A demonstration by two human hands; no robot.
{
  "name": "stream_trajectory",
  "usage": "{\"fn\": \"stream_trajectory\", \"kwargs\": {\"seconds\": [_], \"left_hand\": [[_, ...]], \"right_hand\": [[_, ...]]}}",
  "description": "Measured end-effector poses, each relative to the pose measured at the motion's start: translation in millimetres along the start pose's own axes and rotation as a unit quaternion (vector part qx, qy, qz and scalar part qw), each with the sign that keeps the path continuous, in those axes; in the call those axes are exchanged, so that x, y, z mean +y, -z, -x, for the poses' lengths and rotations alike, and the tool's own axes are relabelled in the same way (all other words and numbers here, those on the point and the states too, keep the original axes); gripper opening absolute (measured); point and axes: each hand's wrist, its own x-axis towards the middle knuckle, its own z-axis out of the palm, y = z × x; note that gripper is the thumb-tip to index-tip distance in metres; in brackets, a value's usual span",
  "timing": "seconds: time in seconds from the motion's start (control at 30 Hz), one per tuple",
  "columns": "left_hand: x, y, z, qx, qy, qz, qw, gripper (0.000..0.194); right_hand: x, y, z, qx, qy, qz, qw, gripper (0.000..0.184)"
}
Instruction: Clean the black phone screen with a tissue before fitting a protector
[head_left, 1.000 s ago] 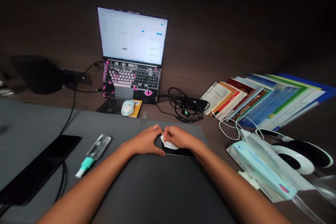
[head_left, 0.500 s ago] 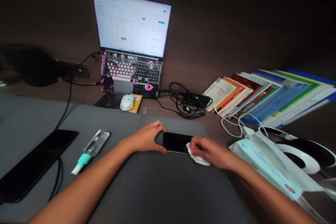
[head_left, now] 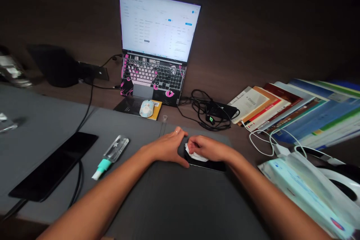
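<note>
A smartphone [head_left: 215, 165] lies flat on the dark grey desk mat [head_left: 168, 202], its black screen facing up. My left hand [head_left: 168, 147] steadies its left end, thumb at the near corner and fingers at the far one. Pinched in my right hand [head_left: 207, 147] is a crumpled white tissue [head_left: 199, 157], pressed against the left half of the screen. That hand covers part of the phone. Left of my left forearm, a clear spray bottle [head_left: 116, 148] with a mint-green collar rests on its side.
A large black-screened device [head_left: 56, 168] with a cable lies at the left. Behind are an open laptop [head_left: 157, 26], a patterned mouse [head_left: 147, 108] and a charger with coiled cables [head_left: 221, 110]. Leaning books [head_left: 284, 101], a tissue pack [head_left: 303, 191] and white headphones [head_left: 344, 180] occupy the right side.
My right hand swept the tissue rightward to the phone's right end, then back to its left part. The left hand stayed at the phone's left end. The whole view has shifted.
</note>
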Motion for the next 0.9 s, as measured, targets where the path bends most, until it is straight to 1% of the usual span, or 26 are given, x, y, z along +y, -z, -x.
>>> {"fn": "stream_trajectory", "kwargs": {"seconds": [0.03, 0.1, 0.17, 0.23, 0.27, 0.33, 0.4, 0.43, 0.5, 0.6, 0.63, 0.7, 0.77, 0.83, 0.9], "left_hand": [[-1, 1.4, 0, 0.012, -0.008, 0.013, 1.0, 0.09], [-3, 4.2, 1, 0.045, -0.03, 0.038, 0.998, 0.078], [-6, 6.6, 1, 0.087, -0.045, 0.053, 0.994, 0.058], [-9, 7.9, 0, 0.14, -0.045, 0.061, 0.987, 0.037], [-10, 8.1, -1, 0.169, -0.039, 0.065, 0.983, 0.031], [-11, 8.2, -3, 0.224, -0.016, 0.064, 0.972, 0.026], [-11, 7.9, -4, 0.25, 0.006, 0.046, 0.967, 0.022], [-11, 7.7, -5, 0.249, 0.009, 0.034, 0.968, 0.018], [-9, 7.3, -5, 0.227, -0.007, 0.016, 0.974, 0.013], [-5, 6.4, -3, 0.162, -0.064, 0.001, 0.985, 0.01], [-4, 6.2, -2, 0.134, -0.082, -0.01, 0.987, 0.017], [-3, 5.9, 0, 0.08, -0.105, -0.04, 0.99, 0.041], [-2, 6.0, 1, 0.043, -0.102, -0.065, 0.992, 0.059], [-2, 6.5, 3, 0.025, -0.091, -0.074, 0.993, 0.066], [-1, 7.1, 4, 0.017, -0.084, -0.078, 0.993, 0.07]], "right_hand": [[-4, -3, -6, 0.0, 0.012, 0.005, 1.0, 0.009], [-14, -8, -14, 0.003, 0.04, 0.018, 0.999, 0.009], [-23, -10, -16, 0.013, 0.069, 0.033, 0.997, 0.01], [-29, -7, -15, 0.03, 0.092, 0.046, 0.994, 0.012], [-31, -3, -15, 0.05, 0.1, 0.058, 0.992, 0.014], [-30, 7, -16, 0.116, 0.105, 0.108, 0.982, 0.02], [-24, 17, -19, 0.185, 0.102, 0.181, 0.96, 0.023], [-21, 21, -20, 0.206, 0.099, 0.212, 0.95, 0.023], [-13, 24, -19, 0.217, 0.093, 0.247, 0.94, 0.02], [-5, 16, -3, 0.231, 0.082, 0.237, 0.94, 0.02], [-4, 12, 5, 0.241, 0.082, 0.211, 0.944, 0.02], [-3, 1, 20, 0.235, 0.096, 0.138, 0.957, 0.02], [-3, -10, 30, 0.219, 0.105, 0.096, 0.965, 0.021], [-3, -20, 34, 0.199, 0.104, 0.084, 0.971, 0.033], [-3, -26, 33, 0.182, 0.103, 0.084, 0.974, 0.046]]}}
